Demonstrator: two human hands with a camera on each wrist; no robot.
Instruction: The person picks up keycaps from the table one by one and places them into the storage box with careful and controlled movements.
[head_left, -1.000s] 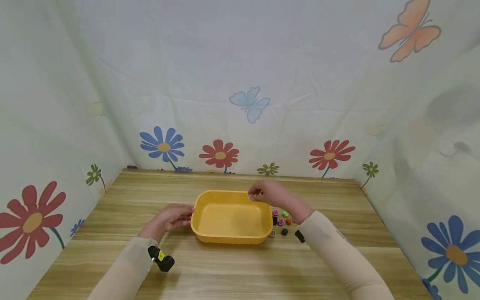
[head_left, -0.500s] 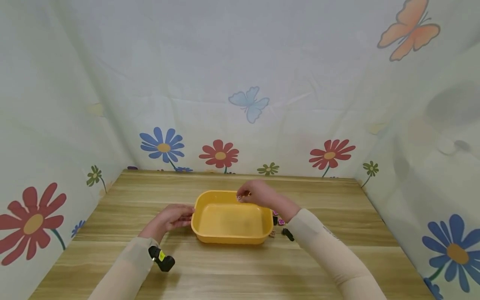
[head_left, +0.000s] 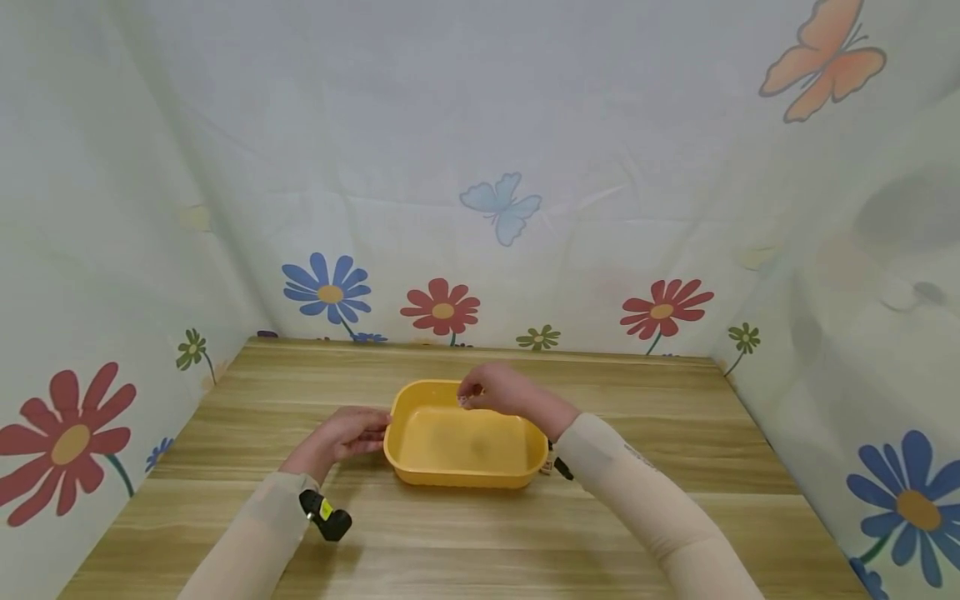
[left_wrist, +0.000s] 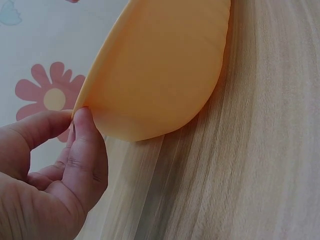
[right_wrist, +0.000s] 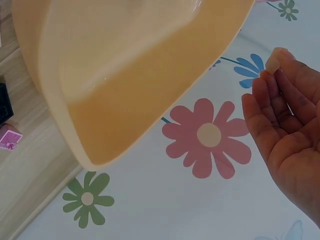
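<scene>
A yellow plastic tub (head_left: 468,479) with rounded corners sits in the middle of the table. My left hand (head_left: 347,433) pinches the rim at its left end; in the left wrist view the thumb and a finger (left_wrist: 85,150) meet at the tub's edge (left_wrist: 150,75). Over the far side of the tub is my right hand (head_left: 498,389), its fingertips pinching a small pale block (right_wrist: 273,61). A pinkish marking shows on that block (head_left: 462,402) in the head view. The tub's inner floor (head_left: 480,442) carries the hand's shadow.
Beyond the tub's right end, partly behind the right sleeve, lie a black block (right_wrist: 5,103) and a pink block (right_wrist: 10,137) with a printed face. The wooden table (head_left: 450,542) ends at a flower-printed cloth wall (head_left: 570,275) at the back and sides.
My right hand has moved left along the tub's far rim with the pale block. The sleeve now covers more of the small blocks on the right. The left hand has stayed put.
</scene>
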